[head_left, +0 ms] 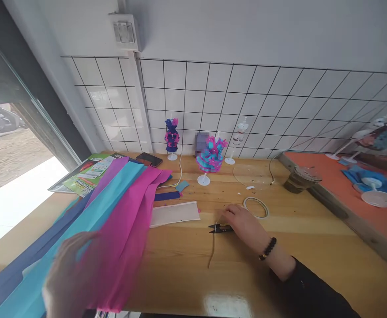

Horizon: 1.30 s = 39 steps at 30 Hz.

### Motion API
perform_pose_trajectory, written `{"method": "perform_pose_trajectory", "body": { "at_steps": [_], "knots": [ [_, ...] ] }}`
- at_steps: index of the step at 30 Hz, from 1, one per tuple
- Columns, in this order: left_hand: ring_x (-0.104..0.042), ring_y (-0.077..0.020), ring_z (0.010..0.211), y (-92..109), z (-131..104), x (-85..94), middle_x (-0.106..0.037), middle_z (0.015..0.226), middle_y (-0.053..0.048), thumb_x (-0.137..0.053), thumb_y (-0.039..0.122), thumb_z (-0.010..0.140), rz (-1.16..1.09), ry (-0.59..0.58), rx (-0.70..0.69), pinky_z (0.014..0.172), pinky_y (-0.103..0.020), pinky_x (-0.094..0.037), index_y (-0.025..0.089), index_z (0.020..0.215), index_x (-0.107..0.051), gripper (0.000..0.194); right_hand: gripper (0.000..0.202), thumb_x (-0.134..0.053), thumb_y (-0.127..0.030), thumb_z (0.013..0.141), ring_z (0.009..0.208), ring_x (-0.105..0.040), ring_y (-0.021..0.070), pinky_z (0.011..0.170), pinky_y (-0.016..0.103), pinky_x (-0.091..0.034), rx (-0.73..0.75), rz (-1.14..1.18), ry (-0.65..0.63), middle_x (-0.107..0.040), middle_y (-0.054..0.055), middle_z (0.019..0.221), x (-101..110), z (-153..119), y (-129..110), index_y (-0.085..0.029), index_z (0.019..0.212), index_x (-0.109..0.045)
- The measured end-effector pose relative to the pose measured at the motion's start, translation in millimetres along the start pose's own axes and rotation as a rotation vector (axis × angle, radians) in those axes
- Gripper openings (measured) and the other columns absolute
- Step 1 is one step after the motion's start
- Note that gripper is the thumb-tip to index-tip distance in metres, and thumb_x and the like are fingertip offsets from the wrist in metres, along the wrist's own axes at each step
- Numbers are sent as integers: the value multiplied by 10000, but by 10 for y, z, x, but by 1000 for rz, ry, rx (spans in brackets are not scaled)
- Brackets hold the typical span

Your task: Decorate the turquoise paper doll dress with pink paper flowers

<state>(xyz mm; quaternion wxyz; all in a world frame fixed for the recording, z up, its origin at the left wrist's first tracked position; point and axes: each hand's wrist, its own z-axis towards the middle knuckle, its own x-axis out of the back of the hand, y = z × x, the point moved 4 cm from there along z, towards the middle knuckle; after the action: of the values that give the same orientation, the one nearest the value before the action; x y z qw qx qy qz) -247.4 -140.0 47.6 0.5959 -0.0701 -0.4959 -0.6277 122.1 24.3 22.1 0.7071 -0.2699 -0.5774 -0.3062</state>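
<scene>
My left hand point(65, 276) is blurred at the lower left and grips the near end of a magenta crepe paper sheet point(127, 221). That sheet lies over cyan paper point(90, 221) and dark blue paper point(31, 254) on the wooden table point(193, 269). My right hand point(244, 225) rests on the table with its fingers on small black thread snips point(220, 228). A thin wooden stick point(212, 247) lies just beside the snips. A roll of tape point(256, 206) sits behind that hand.
Small paper-dressed doll figures on white stands point(209, 159) line the tiled wall, along with a phone point(149, 159) and leaflets point(87, 174). A white paper strip point(175, 213) lies mid-table. A cup with a lid point(301, 179) stands by an orange-topped board point(352, 194) on the right.
</scene>
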Motion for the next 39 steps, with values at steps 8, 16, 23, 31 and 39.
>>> {"method": "perform_pose_trajectory", "body": {
  "at_steps": [8,16,23,31,39],
  "knots": [
    [-592,-165,790,1469,-342,-1223,-643,915,-67,-516,287,757,-631,-682,-67,722,-309,-484,191,980,-603,257,186,-436,-123,852,774,-520,171,680,277,-399,-36,9,72,-573,66,800,-81,27,95,-169,802,-609],
    [-590,-189,840,1790,-583,-1837,-618,979,-120,-620,357,663,-868,-1208,381,520,-227,-456,122,1088,-539,492,217,-396,-187,885,776,-535,181,688,308,-429,-60,197,219,-610,79,814,-20,-81,157,-164,855,-609],
    [-582,-127,561,1861,-587,-2110,-604,645,-31,-739,343,521,-1055,-1300,595,410,-193,-394,117,809,-548,413,230,-414,-230,869,901,-563,199,796,371,-455,-186,544,285,-628,100,969,-67,-110,238,-193,979,-613],
    [-577,-104,525,1808,-527,-2106,-602,628,-18,-785,349,458,-1102,-1277,688,540,-248,-456,111,728,-544,434,412,-484,-340,829,743,-603,159,736,360,-495,-553,1087,308,-637,71,947,-55,-341,464,-193,1213,-464],
    [-558,-94,497,1761,-496,-2169,-586,603,-14,-706,379,584,-1082,-1218,638,523,-246,-462,113,711,-540,339,303,-420,-123,850,1021,-540,222,883,397,-448,64,261,110,-615,113,1085,-167,-453,19,-170,1115,-560]
  ]
}}
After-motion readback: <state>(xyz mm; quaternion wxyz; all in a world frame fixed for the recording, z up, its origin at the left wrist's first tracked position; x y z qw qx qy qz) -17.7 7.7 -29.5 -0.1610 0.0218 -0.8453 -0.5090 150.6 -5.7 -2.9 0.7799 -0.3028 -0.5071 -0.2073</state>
